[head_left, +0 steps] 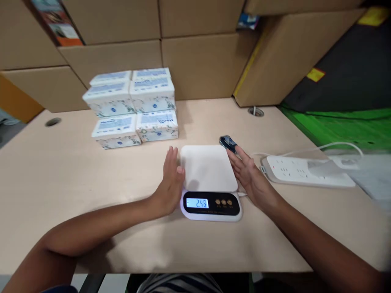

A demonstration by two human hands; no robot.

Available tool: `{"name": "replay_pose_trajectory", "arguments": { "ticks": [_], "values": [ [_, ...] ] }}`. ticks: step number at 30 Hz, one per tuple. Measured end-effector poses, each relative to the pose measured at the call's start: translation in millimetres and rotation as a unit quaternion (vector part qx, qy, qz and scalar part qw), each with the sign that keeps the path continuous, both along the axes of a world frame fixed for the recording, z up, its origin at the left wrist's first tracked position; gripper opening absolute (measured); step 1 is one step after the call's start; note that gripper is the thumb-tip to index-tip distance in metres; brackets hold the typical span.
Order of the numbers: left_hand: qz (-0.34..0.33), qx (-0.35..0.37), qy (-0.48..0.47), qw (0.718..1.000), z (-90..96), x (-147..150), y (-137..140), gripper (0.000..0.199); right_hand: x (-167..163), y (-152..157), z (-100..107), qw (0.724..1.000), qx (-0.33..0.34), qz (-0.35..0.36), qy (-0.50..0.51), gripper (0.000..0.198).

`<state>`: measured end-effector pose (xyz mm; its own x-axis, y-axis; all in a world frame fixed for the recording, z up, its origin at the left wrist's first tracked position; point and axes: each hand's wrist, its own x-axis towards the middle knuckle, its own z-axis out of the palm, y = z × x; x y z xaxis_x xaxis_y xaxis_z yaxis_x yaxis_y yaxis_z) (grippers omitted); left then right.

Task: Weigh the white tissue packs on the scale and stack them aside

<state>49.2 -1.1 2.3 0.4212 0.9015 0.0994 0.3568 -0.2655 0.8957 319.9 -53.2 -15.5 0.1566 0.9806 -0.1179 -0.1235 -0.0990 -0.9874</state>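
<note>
Striped cloth lies nearest, at six o'clock. Mid-view, the scale runs lengthwise roughly twelve to six, its display toward six. Left hand at its nine and right hand at three are outstretched, gripping nothing visible. Squaring the scale seems in hand; nudging it would call for even palm pressure.
</note>
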Motion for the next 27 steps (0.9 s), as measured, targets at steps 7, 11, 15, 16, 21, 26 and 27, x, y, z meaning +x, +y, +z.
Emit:
{"name": "replay_pose_trajectory", "arguments": {
  "ticks": [7,11,15,16,21,26,27],
  "values": [
    [0.400,0.155,0.194,0.882,92.9,-112.9,140.4,0.073,5.9,11.4,13.6,0.992,-0.025,-0.089,0.092,0.099],
    [0.398,-0.023,0.199,0.895,98.5,-172.0,169.3,0.062,14.4,13.2,8.8,0.983,0.067,-0.171,-0.022,0.089],
    [0.333,-0.107,0.194,0.917,83.6,-193.6,170.5,0.053,-2.2,14.5,13.1,0.962,0.161,-0.139,-0.173,0.060],
    [0.330,-0.112,0.202,0.915,81.1,-196.5,171.2,0.054,-14.2,16.6,17.4,0.959,0.163,-0.093,-0.211,0.055],
    [0.336,-0.077,0.256,0.903,75.3,-204.5,179.8,0.077,-115.6,53.3,52.5,0.803,0.261,0.192,-0.500,0.066],
    [0.268,-0.068,0.296,0.914,72.4,-202.7,180.6,0.072,-216.5,129.8,81.4,0.636,0.278,0.225,-0.683,0.069],
    [0.256,-0.067,0.302,0.916,72.6,-203.4,178.7,0.070,-231.4,142.9,82.3,0.629,0.265,0.206,-0.701,0.070]
  ]
}}
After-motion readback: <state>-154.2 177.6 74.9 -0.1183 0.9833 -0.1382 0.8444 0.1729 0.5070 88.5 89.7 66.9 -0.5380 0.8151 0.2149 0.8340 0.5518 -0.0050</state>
